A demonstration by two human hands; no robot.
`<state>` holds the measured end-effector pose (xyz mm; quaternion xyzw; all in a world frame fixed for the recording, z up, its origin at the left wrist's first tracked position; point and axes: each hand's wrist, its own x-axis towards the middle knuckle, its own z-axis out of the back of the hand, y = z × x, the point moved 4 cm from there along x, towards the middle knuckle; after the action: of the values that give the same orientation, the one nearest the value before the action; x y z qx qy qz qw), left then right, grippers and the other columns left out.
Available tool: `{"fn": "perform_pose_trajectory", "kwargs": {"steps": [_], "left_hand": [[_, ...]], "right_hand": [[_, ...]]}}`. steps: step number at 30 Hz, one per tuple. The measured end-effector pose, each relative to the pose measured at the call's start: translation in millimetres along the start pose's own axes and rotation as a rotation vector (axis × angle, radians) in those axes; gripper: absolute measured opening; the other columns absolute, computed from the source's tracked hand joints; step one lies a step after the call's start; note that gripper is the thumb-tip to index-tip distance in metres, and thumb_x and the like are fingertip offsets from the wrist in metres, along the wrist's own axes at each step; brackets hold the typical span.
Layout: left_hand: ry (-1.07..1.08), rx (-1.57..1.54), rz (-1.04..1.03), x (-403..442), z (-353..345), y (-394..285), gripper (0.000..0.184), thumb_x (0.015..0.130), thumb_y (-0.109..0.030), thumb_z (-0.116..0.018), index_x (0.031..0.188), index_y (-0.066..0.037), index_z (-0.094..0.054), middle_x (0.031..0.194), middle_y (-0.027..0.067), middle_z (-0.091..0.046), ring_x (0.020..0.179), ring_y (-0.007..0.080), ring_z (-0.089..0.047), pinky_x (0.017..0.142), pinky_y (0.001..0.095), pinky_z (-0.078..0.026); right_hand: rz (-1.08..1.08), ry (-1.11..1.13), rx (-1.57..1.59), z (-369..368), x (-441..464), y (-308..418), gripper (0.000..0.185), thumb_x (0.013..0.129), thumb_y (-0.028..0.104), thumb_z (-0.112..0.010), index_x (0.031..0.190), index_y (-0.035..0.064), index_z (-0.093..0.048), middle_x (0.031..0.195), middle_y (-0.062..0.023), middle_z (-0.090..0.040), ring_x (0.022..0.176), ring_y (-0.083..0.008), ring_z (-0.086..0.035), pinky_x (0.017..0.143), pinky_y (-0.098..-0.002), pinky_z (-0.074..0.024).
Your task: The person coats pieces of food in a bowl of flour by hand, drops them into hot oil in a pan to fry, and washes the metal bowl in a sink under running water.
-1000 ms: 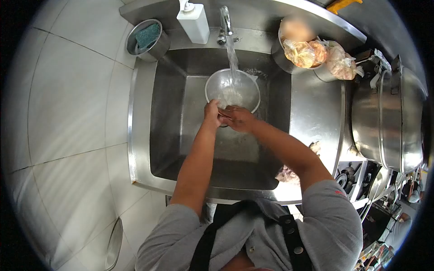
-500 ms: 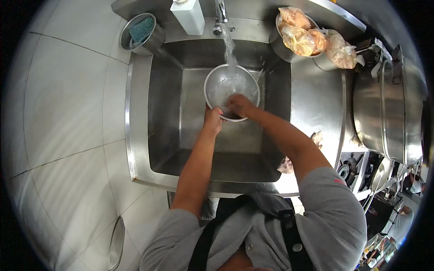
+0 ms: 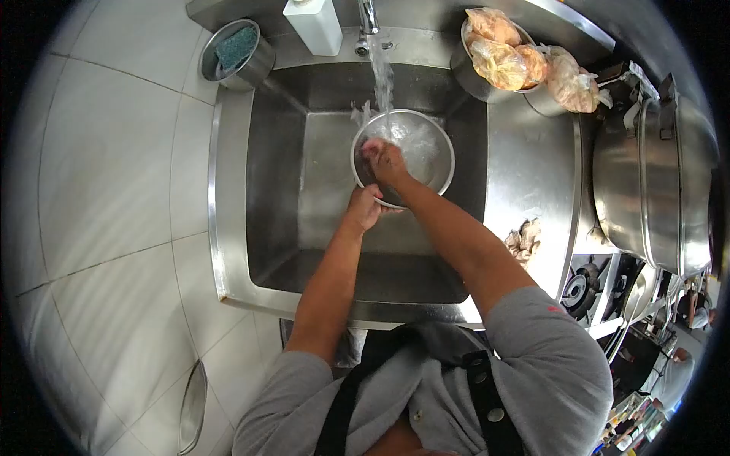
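Observation:
A round metal bowl [image 3: 430, 152] is held over the sink [image 3: 323, 167], tilted, under water running from the faucet [image 3: 368, 19]. My left hand [image 3: 366, 207] grips its rim at the near left side, with the thumb on the rim and fingers underneath. Inside the bowl, my right hand [image 3: 386, 161] is against the left part of the inner wall. Motion smears its fingers, so I cannot see whether they hold anything. Water splashes up at the bowl's far left edge.
Behind the sink stand a white bottle [image 3: 315, 29] and a metal container with a green scouring pad [image 3: 236, 48]. At the back right, bagged food [image 3: 498, 64] sits in a metal pot. A crumpled cloth [image 3: 524, 242] lies on the right counter, near a large steel pot [image 3: 646, 182].
My right hand has swept from the near part of the bowl to its left inner wall. The bowl has shifted slightly right, with my left hand still on its rim.

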<state>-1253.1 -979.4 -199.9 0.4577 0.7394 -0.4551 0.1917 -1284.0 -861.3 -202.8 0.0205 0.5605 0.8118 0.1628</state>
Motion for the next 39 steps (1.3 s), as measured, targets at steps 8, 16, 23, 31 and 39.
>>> {"fn": "perform_pose_trajectory", "kwargs": {"steps": [8, 16, 23, 31, 39], "left_hand": [[-0.018, 0.06, 0.017, 0, 10, 0, 0.012, 0.067, -0.002, -0.048, 0.079, -0.001, -0.049, 0.07, 0.0107, -0.051, 0.058, 0.0238, -0.051, 0.047, 0.0353, -0.04], [0.008, 0.078, 0.005, 3, 14, -2, 0.03, 0.067, -0.003, -0.047, 0.097, 0.0, -0.045, 0.082, 0.0105, -0.051, 0.068, 0.0246, -0.052, 0.051, 0.0373, -0.041], [-0.013, 0.094, 0.043, 2, 25, -4, 0.025, 0.068, -0.002, -0.046, 0.092, 0.002, -0.044, 0.084, 0.0138, -0.05, 0.069, 0.0284, -0.054, 0.052, 0.0417, -0.044], [-0.036, 0.087, 0.042, 4, 25, 9, 0.011, 0.071, -0.003, -0.05, 0.081, 0.003, -0.048, 0.079, 0.0166, -0.05, 0.065, 0.0285, -0.053, 0.056, 0.045, -0.045], [0.054, 0.128, 0.117, -3, 5, 5, 0.029, 0.07, -0.001, -0.046, 0.098, 0.006, -0.046, 0.094, 0.0169, -0.054, 0.078, 0.0321, -0.058, 0.069, 0.0511, -0.053]], "right_hand": [[0.085, 0.155, -0.067, 1, -11, 9, 0.013, 0.075, 0.002, -0.054, 0.087, 0.0019, -0.06, 0.077, -0.0123, -0.063, 0.072, -0.0197, -0.061, 0.069, -0.0304, -0.0476], [0.092, 0.265, -0.085, -5, -22, 8, 0.013, 0.078, 0.008, -0.053, 0.089, 0.0034, -0.059, 0.086, -0.0161, -0.061, 0.082, -0.0314, -0.06, 0.073, -0.0375, -0.0464], [0.262, 0.361, -0.384, -11, -19, -15, 0.012, 0.08, 0.014, -0.054, 0.085, 0.0061, -0.062, 0.092, -0.0155, -0.061, 0.091, -0.0305, -0.058, 0.075, -0.0373, -0.0454], [-0.14, 0.095, 0.151, -29, 8, -94, 0.013, 0.078, 0.006, -0.049, 0.088, 0.0038, -0.057, 0.082, -0.0091, -0.06, 0.082, -0.0222, -0.058, 0.073, -0.0336, -0.0454], [-0.07, -0.265, 0.125, 1, 5, -11, 0.01, 0.081, 0.009, -0.056, 0.09, 0.0047, -0.058, 0.086, -0.009, -0.063, 0.079, -0.0163, -0.059, 0.072, -0.0296, -0.0455]]}}
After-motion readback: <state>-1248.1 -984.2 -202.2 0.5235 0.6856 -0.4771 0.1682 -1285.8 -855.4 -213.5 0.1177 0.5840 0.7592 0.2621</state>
